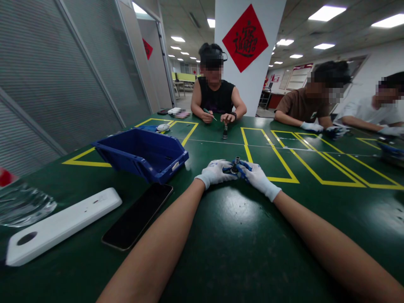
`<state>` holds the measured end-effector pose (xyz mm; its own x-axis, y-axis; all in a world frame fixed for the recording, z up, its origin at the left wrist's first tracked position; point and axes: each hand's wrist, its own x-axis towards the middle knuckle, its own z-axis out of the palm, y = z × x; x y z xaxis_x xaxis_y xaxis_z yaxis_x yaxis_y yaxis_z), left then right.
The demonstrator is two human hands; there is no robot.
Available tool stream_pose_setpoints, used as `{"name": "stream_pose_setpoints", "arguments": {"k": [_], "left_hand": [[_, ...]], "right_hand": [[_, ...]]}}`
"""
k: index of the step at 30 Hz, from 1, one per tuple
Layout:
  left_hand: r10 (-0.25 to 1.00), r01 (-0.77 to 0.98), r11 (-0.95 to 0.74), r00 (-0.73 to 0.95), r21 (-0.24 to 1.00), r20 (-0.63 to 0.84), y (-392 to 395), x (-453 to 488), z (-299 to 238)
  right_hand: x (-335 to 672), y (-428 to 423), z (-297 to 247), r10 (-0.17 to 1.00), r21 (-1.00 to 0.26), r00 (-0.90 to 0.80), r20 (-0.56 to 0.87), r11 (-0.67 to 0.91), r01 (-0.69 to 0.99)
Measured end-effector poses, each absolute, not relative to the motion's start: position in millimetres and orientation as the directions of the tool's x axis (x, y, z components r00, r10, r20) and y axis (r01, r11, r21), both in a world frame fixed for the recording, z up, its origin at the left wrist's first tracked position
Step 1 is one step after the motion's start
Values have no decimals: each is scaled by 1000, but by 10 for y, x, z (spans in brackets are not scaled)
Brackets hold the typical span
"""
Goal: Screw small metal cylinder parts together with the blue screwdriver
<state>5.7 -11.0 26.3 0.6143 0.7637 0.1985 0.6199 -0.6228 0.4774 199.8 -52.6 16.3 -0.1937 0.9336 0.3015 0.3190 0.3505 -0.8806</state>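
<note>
Both of my hands wear white gloves with blue fingertips and meet just above the green table. Between them stands a small metal part (236, 161), roughly upright, with a silvery cylindrical top and a darker, wider base. My left hand (217, 172) is closed at the base from the left. On the opposite side, my right hand (258, 176) has its fingers closed around the same part. The gloved fingers hide much of the lower end, and its exact kind is too small to make out.
A blue plastic bin (142, 155) stands to the left. Nearer me lie a black phone (138, 216), a white slab-like device (65, 225) and a clear bottle (23, 202). Yellow tape marks the green table (240, 261). Across it, a person (217, 92) handles a small upright part; others sit right.
</note>
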Motion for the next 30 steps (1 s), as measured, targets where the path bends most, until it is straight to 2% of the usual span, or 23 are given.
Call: {"name": "stream_pose_setpoints", "arguments": {"k": [4, 7, 11, 14, 22, 30], "left_hand": [[755, 604, -628, 624, 490, 199, -89, 66, 251], [746, 598, -644, 629, 477, 218, -52, 71, 201], [759, 613, -639, 602, 465, 248, -20, 88, 136], [781, 654, -620, 568, 434, 259, -12, 92, 118], [847, 751, -530, 445, 393, 292, 27, 29, 91], [768, 612, -639, 469, 467, 436, -70, 66, 164]], "right_hand": [[1969, -555, 175, 975, -963, -84, 204, 215, 159], [1933, -563, 201, 988, -989, -54, 147, 146, -31], [1892, -528, 233, 998, -926, -33, 45, 29, -377], [1905, -496, 224, 993, -843, -106, -57, -105, -527], [1996, -489, 226, 920, -696, -293, -260, -389, -603], [2015, -463, 172, 908, -727, -297, -296, -416, -546]]}}
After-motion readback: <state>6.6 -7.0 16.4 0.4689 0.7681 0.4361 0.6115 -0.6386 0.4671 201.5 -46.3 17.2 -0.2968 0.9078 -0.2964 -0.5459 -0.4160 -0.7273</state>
